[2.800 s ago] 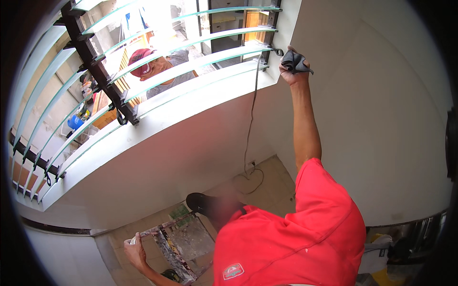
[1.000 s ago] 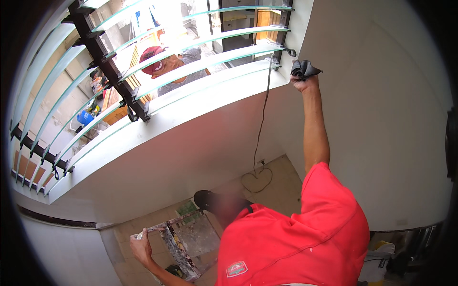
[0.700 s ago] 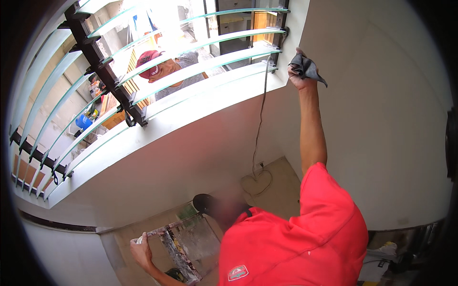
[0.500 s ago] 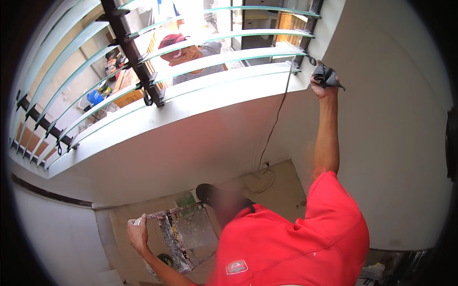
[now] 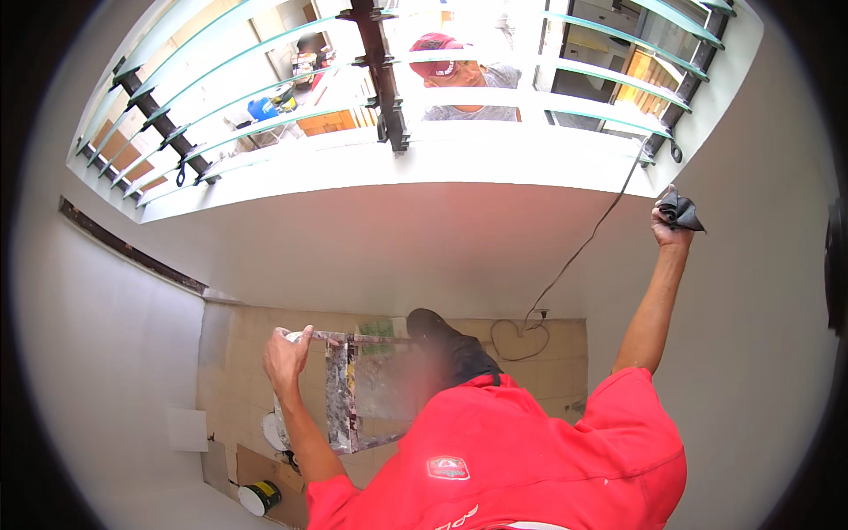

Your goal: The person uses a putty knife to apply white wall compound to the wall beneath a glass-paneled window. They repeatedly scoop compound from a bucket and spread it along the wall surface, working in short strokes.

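While the right grip (image 5: 669, 233) clutches a cloth (image 5: 682, 214), likely a wiping step, moving it calls for steadiness; left grip (image 5: 284, 359) unclear.

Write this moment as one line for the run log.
Right hand: holding dark cloth | Left hand: at white item, partly hidden | Surroundings: louvre window, paint-spattered stand

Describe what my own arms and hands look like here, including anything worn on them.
The left sleeve and right sleeve are short and red, part of a red shirt with a small pale-edged badge. Below the sleeves, both arms are bare. The left hand and right hand wear no gloves, and no watch or band shows at either wrist.
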`<state>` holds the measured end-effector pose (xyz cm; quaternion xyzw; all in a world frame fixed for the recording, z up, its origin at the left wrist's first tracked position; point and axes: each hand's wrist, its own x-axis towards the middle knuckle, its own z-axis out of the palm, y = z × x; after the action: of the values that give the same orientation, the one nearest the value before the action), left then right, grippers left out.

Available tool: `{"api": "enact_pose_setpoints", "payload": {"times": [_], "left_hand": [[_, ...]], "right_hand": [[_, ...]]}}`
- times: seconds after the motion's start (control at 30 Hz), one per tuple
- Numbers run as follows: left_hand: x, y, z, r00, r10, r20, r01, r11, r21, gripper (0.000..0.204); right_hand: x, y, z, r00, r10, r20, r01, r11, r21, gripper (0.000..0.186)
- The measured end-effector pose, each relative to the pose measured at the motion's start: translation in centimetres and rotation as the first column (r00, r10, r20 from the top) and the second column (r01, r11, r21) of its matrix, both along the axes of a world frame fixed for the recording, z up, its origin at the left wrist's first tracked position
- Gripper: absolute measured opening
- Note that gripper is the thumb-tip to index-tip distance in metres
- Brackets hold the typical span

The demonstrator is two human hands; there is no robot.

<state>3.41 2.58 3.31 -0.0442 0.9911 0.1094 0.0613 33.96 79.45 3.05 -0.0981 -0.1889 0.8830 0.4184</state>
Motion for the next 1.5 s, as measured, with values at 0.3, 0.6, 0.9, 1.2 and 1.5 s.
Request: {"api": "enact_pose_setpoints", "payload": {"times": [0.3, 0.6, 0.9, 1.2, 1.5], "left_hand": [[-0.2, -0.9, -1.4, 0.997, -0.065, -0.045, 0.067, 0.996, 0.050, 0.067], [-1.0, -1.8, -2.6, 0.986, -0.124, -0.111, 0.133, 0.988, 0.082, 0.061], [-2.2, -2.9, -3.7, 0.978, -0.174, -0.119, 0.191, 0.970, 0.149, 0.064], [-1.5, -1.9, -2.6, 0.967, -0.206, -0.152, 0.210, 0.978, 0.008, 0.067], [-0.8, -1.1, -1.7, 0.966, -0.215, -0.143, 0.215, 0.977, -0.018, 0.078]], "right_hand": [[3.7, -12.7, -17.5, 0.928, 0.015, 0.372, 0.127, 0.926, -0.354, 0.031], [1.2, -23.1, -17.4, 0.626, -0.125, 0.770, 0.204, 0.979, -0.006, 0.036], [-8.9, -4.6, 7.9, 0.920, -0.360, 0.156, 0.327, 0.923, 0.202, 0.042], [-11.2, -2.9, 9.1, 0.746, -0.631, 0.212, 0.635, 0.771, 0.059, 0.027], [-12.2, -2.6, 8.4, 0.767, -0.639, -0.057, 0.641, 0.767, 0.023, 0.023]]}}
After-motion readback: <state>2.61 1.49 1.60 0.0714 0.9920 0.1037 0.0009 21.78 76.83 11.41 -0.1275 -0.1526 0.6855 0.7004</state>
